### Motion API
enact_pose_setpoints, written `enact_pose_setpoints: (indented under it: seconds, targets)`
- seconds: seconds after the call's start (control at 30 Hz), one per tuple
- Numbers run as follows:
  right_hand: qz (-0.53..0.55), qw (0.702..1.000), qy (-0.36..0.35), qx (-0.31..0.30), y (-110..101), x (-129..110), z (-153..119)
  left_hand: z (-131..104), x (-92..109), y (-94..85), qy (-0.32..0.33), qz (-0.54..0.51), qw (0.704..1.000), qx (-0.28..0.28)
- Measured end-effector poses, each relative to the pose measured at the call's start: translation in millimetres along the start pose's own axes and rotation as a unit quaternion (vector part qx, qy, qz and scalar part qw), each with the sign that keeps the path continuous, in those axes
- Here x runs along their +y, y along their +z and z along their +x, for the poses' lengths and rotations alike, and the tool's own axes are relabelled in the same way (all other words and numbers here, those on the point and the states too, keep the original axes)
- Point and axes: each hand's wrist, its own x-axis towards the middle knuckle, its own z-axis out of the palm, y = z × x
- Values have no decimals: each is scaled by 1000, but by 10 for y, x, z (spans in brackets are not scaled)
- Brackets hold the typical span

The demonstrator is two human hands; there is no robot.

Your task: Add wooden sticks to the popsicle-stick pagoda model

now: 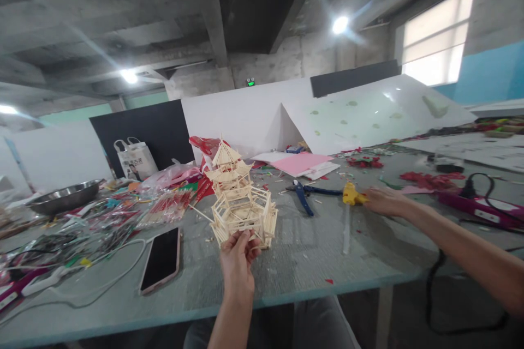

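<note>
A pagoda-like model of thin pale wooden sticks [239, 191] stands upright on the table, with a pointed roof and a wide, fenced base. My left hand [241, 251] is at the front of that base, thumb and fingers pinched on its lower edge. To the right, my right hand [379, 202] is closed at the back end of a yellow glue gun [352, 194]. A translucent stick [347, 229] shows just below the yellow tool. Blue-handled pliers [303, 199] lie between the model and the yellow tool.
A phone [162, 259] and white cables lie left of the model. Bagged sticks [170, 207], a metal bowl [67, 197] and a white bag [136, 159] are farther left. Pink paper [302, 162] lies behind. A purple power strip [483, 210] with black cords is at the right.
</note>
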Motion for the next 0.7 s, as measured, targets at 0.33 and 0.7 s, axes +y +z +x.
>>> enact_pose_setpoints:
  seconds: [0.33, 0.7]
  targets:
    - [-22, 999, -12, -37, 19, 29, 16, -6, -9, -18, 2, -5, 1000, -6]
    - [-21, 999, -10, -34, 12, 30, 7, -17, 5, -4, 0, -14, 1000, -7]
